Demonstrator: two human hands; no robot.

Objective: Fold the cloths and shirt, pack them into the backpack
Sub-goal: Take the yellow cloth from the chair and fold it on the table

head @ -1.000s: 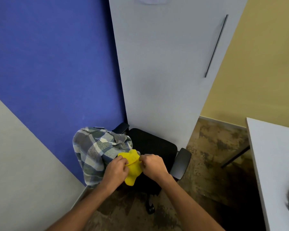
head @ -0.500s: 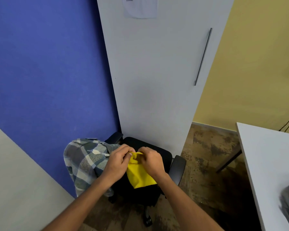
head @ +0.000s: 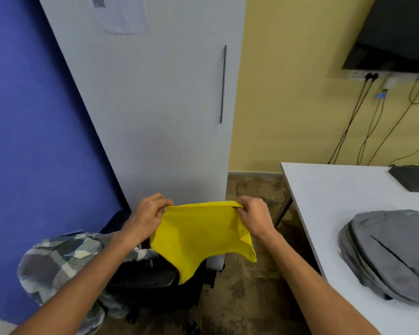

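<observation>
A yellow cloth point(head: 198, 235) hangs spread out in the air above a black office chair point(head: 155, 284). My left hand point(head: 150, 213) pinches its top left corner and my right hand point(head: 253, 218) pinches its top right corner, so the top edge is pulled taut. A plaid shirt point(head: 58, 264) is draped over the chair's left side, partly hidden behind my left forearm. A grey backpack point(head: 387, 252) lies flat on the white table point(head: 329, 189) at the right.
A tall white cabinet point(head: 155, 105) stands behind the chair, between a blue wall and a yellow wall. A black device point(head: 411, 177) sits at the table's far edge, with cables hanging from wall sockets below a dark screen. Brown floor separates chair and table.
The yellow cloth was bunched between both hands close together; my hands have moved apart and upward, spreading it open. The view has swung right, bringing the backpack and table into sight.
</observation>
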